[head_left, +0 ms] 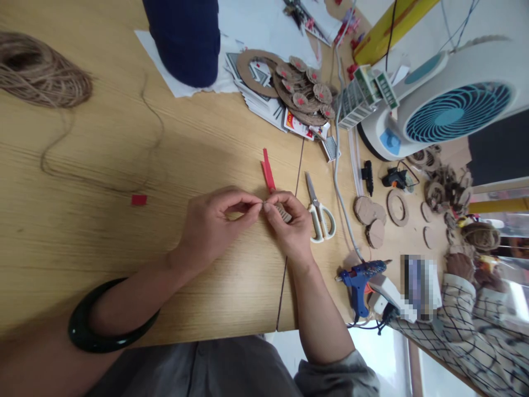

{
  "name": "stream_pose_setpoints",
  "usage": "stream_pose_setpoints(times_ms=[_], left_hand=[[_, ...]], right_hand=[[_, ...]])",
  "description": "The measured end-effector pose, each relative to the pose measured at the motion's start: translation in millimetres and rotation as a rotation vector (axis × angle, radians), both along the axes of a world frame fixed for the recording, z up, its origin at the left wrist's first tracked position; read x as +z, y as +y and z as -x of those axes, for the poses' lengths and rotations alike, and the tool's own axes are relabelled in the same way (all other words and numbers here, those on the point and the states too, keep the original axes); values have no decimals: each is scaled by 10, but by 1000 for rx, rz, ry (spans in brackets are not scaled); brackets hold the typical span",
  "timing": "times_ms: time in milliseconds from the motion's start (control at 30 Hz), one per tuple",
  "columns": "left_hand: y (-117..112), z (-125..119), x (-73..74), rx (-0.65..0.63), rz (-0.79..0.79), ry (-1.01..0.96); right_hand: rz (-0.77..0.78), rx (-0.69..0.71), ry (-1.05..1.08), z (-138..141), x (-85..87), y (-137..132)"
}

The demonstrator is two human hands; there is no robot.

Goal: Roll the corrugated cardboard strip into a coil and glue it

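Both my hands meet fingertip to fingertip above the wooden table point(231, 281). My left hand point(217, 218) is closed in a pinch of thumb and forefinger; what lies between the tips is too small to make out. My right hand point(291, 223) is closed too, its fingers around a small piece of corrugated cardboard point(283, 212), mostly hidden by the hand. Just beyond the right fingers is a red strip point(268, 172). White-handled scissors point(317, 212) lie to the right of that hand. A small red piece point(139, 199) rests on the table to the left.
A twine coil point(61, 82) sits far left, its loose end trailing. Cardboard flowers point(303, 91) lie on playing cards at the back. A grey cable point(339, 187) crosses the right side near a blue glue gun point(359, 284) and a fan point(450, 110). Another person's checked sleeve point(458, 303) is far right.
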State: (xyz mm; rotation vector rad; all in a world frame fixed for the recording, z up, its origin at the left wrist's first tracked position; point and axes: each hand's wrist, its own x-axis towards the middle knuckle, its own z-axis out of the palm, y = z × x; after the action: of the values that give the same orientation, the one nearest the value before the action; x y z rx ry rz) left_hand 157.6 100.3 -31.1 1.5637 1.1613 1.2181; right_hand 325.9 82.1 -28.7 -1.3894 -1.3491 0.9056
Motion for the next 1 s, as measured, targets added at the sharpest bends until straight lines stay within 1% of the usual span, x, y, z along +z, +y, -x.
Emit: stream_pose_setpoints(times_ms=[100, 267, 433, 633, 767, 867, 933, 1000], left_hand=[[-9, 2, 24, -11, -22, 28], [-19, -12, 11, -32, 33, -16], [21, -29, -42, -23, 186, -108], [53, -21, -5, 1, 337, -205], [56, -15, 9, 1, 364, -249], [57, -5, -11, -60, 365, -277], [59, 5, -17, -92, 336, -263], [62, 12, -8, -97, 310, -254]], right_hand=[[17, -4, 1, -1, -2, 0], [6, -35, 0, -11, -19, 11], [21, -37, 21, -14, -28, 21], [32, -40, 73, -15, -50, 13], [22, -45, 112, -22, -98, 16], [18, -16, 103, -24, -102, 19], [-11, 22, 57, -27, -87, 22], [-91, 56, -42, -33, -71, 28]])
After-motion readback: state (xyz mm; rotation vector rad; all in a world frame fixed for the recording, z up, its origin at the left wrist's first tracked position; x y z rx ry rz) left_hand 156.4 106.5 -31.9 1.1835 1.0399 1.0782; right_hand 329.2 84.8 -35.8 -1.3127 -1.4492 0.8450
